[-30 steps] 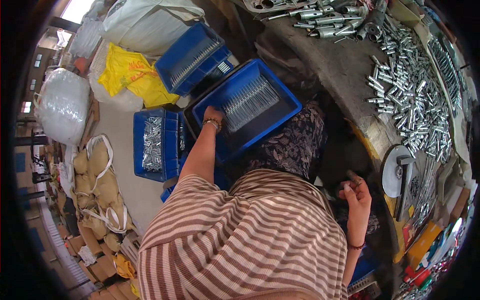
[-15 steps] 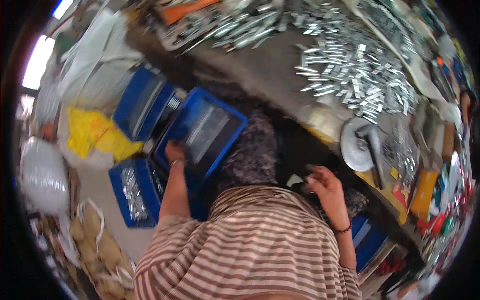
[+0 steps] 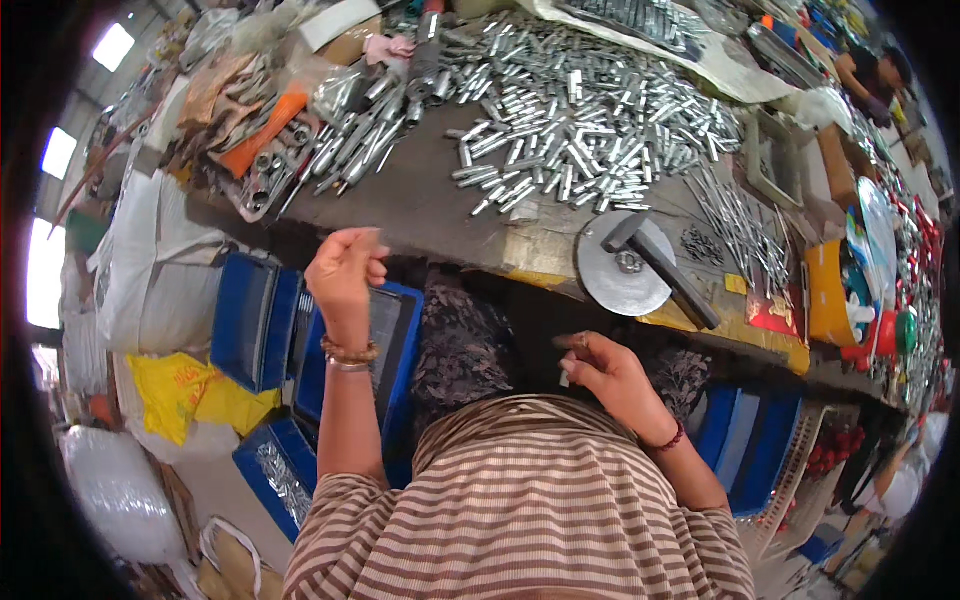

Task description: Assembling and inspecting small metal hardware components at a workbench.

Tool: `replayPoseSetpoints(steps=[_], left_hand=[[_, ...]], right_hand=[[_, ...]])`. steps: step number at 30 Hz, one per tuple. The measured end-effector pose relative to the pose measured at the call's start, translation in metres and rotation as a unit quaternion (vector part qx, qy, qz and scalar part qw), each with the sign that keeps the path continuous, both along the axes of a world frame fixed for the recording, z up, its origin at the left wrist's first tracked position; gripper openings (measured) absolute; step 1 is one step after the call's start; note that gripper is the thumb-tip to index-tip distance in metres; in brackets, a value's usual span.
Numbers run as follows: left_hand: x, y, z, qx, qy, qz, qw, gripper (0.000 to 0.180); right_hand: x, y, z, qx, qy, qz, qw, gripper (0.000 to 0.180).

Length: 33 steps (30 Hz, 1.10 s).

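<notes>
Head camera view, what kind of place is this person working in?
Probably a small hardware assembly or sorting workshop. A worn workbench is heaped with loose silver metal pins, a hammer rests on a round steel plate, and blue bins of parts stand on the floor.

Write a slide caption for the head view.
Left hand raised above a blue crate, right hand below a workbench strewn with metal pins.

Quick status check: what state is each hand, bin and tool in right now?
Left hand: raised above the blue bin, fingers curled loosely; contents not clear.
Right hand: at the bench edge, pinching a small pale piece.
Blue plastic bin with metal parts: open, on the lap.
Hammer: lying on the round metal disc, untouched.
Silver metal tubes: loose heap on the bench.
</notes>
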State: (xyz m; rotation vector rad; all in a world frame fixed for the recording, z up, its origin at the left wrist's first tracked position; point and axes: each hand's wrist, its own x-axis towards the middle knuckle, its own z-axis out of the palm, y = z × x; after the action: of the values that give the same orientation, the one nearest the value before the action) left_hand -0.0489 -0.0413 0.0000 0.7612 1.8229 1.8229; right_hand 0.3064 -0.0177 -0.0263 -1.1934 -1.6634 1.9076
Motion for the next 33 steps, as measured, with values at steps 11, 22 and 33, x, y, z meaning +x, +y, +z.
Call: replayPoseSetpoints(steps=[11, 22, 33], left_hand=[[0.042, 0.09, -0.008, -0.115, 0.516, -0.175, 0.831, 0.016], [0.112, 0.068, 0.03, -0.034, 0.309, -0.351, 0.883, 0.013], [0.146, 0.075, 0.016, 0.001, 0.408, -0.417, 0.813, 0.017]], right_hand=[[0.048, 0.035, 0.069, 0.323, -0.097, -0.184, 0.923, 0.019], [0.117, 0.135, 0.033, 0.53, -0.462, -0.169, 0.691, 0.027], [0.081, 0.096, 0.073, 0.416, -0.234, -0.236, 0.847, 0.03]])
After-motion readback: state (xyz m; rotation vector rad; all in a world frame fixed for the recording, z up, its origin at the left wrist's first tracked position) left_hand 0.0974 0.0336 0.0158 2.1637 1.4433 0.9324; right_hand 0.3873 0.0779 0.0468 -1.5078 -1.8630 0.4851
